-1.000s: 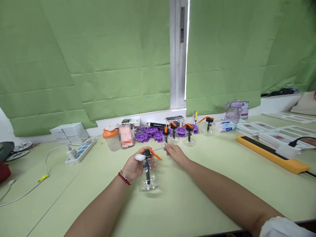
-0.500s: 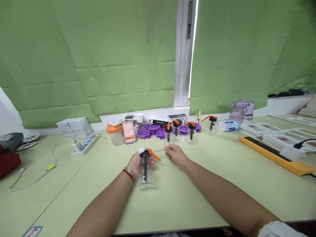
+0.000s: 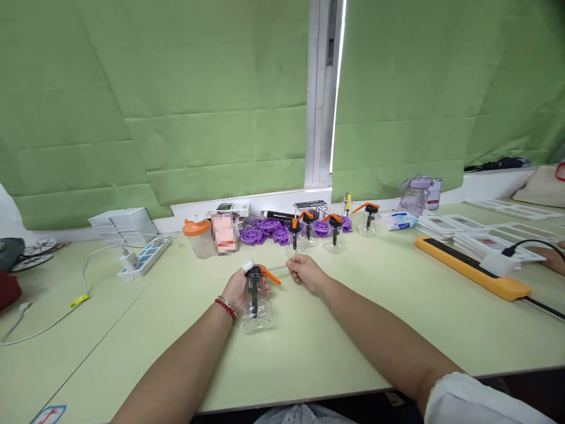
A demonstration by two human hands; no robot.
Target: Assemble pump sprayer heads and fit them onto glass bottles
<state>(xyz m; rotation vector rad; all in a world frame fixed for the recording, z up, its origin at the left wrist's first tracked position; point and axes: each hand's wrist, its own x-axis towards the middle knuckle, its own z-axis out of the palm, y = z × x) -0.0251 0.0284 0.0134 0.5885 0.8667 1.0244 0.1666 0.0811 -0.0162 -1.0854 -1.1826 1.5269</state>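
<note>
In front of me on the table, my left hand is wrapped round the neck of a clear spray bottle. The bottle has a black head with a dark tube inside and an orange lever. A thin metal rod sticks out to the right from the head. My right hand pinches the far end of this rod; the fingertips hide its tip. The left thumb, with a white covering, rests at the black head. Several similar bottles with orange levers stand behind my right hand.
Purple plastic wheels and an orange-lidded cup lie along the back. To the left are a white power strip and its cable; to the right, an orange power strip and stacked white frames. Another person's hand shows at the right edge.
The view has turned slightly right, so the scene sits further left. Both hands keep the same hold on the bottle and rod. Another person's hand has come into view at the right edge.
</note>
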